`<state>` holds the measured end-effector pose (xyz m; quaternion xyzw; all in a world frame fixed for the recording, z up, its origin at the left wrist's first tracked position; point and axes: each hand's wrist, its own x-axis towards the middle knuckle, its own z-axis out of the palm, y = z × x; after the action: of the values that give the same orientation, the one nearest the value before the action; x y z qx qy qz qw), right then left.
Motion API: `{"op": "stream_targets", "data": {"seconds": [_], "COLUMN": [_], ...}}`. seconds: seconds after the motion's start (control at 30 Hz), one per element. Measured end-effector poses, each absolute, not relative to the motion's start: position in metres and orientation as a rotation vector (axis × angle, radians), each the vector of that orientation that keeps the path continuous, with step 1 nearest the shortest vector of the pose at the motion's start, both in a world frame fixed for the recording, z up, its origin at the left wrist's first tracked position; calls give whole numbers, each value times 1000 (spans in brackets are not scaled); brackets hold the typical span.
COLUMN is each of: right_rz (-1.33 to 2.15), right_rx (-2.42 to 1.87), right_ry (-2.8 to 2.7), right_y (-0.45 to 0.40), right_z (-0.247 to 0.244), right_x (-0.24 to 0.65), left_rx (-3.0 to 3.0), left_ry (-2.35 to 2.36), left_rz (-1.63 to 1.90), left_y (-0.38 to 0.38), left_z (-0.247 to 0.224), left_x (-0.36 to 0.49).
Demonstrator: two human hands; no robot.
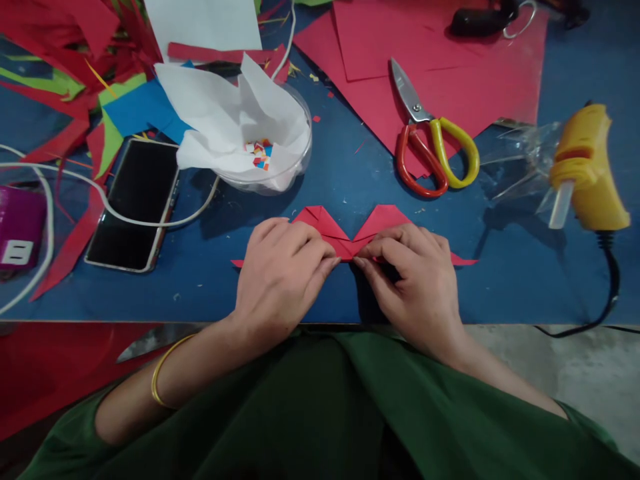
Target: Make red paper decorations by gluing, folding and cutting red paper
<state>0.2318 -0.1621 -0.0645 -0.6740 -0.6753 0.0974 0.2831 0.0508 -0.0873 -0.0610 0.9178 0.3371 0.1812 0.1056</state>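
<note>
A folded red paper heart [353, 248] lies at the front of the blue table, its two top lobes pointing away from me and thin tips sticking out at both sides. My left hand [287, 270] pinches its lower edge near the middle, thumb against fingers. Close beside it, my right hand [415, 277] pinches the same edge just right of the centre. Both hands cover much of the paper's left and right parts. Beyond the right hand lie scissors [414, 110] with one red and one yellow handle, blades apart.
A clear bowl [300, 160] lined with white paper holds small coloured bits. Left are a phone [137, 200], a white cable [135, 220], a purple box [20, 230] and paper strips [75, 140]. A yellow glue gun [593, 167] lies right; red sheets [480, 87] lie behind the scissors.
</note>
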Motion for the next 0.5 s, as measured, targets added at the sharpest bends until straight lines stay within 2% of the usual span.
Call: {"op": "stream_targets", "data": {"seconds": [0.5], "right_rz": [216], "right_rx": [-1874], "right_ry": [-1866], "right_y": [-160], "right_z": [-62], "right_x": [229], "left_rx": [2778], "left_ry": [1085], "left_rz": [532], "left_y": [-91], "left_z": [-59], "left_x": [54]}}
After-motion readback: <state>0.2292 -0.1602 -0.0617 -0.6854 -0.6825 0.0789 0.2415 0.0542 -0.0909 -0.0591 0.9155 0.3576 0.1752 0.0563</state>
